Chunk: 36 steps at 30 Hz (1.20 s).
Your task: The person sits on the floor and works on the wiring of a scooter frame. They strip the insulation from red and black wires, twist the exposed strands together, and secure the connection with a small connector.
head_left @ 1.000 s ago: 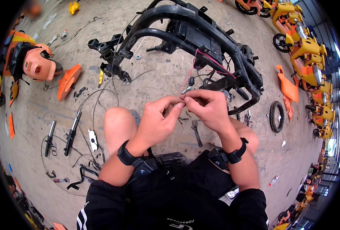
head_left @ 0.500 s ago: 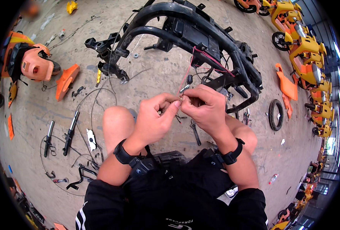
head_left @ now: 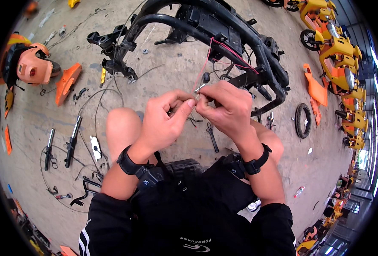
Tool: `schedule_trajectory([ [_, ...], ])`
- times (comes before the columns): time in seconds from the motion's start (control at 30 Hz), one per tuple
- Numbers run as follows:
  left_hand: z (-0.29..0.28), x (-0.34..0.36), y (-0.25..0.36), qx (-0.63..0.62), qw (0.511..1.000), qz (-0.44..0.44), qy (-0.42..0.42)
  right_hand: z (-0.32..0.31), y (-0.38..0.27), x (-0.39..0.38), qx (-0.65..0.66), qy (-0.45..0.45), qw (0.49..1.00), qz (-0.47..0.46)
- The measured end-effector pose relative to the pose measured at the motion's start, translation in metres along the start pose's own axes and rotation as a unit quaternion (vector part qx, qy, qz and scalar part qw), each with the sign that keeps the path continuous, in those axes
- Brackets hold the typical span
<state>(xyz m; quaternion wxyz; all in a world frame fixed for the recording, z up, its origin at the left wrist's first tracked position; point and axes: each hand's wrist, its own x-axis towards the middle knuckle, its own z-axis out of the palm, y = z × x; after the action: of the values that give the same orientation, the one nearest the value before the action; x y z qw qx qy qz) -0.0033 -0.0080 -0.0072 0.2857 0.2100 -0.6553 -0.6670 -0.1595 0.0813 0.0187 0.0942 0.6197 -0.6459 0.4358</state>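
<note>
In front of my knees my two hands meet, fingertips almost touching. My left hand (head_left: 165, 117) pinches the end of a thin pink string (head_left: 204, 66) between thumb and index finger. My right hand (head_left: 227, 104) is closed at the same spot, its thumb and finger on the string's end. A short silvery metal piece (head_left: 200, 88) shows at the right fingertips; whether it is gripped, I cannot tell. From there the string rises to a black scooter frame (head_left: 155, 20) and loops along its bar. A small black connector (head_left: 206, 77) hangs just beyond the fingers.
A wrench (head_left: 212, 137) lies on the floor between my knees. To the left are two shock absorbers (head_left: 73, 142), cables and an orange panel (head_left: 68, 83). On the right lie a tyre (head_left: 302, 120) and orange panels (head_left: 314, 87), beside a row of yellow scooters (head_left: 342, 51).
The view has shifted slightly, so the frame and floor items sit a little further left and higher. Both hands keep their pinch at the string's end, and more of the silvery piece shows.
</note>
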Motion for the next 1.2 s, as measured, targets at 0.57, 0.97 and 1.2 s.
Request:
schedule_trajectory([
  [0.57, -0.008, 0.001, 0.004, -0.073, 0.997, -0.030, -0.024, -0.013, -0.009, 0.007, 0.223, -0.142, 0.928, 0.264],
  [0.97, -0.014, 0.008, 0.006, -0.195, 0.973, -0.103, -0.070, -0.009, -0.007, 0.004, 0.255, -0.116, 0.920, 0.274],
  [1.2, -0.017, 0.007, 0.005, -0.249, 0.957, -0.126, -0.075, 0.000, -0.009, 0.002, 0.190, -0.056, 0.953, 0.229],
])
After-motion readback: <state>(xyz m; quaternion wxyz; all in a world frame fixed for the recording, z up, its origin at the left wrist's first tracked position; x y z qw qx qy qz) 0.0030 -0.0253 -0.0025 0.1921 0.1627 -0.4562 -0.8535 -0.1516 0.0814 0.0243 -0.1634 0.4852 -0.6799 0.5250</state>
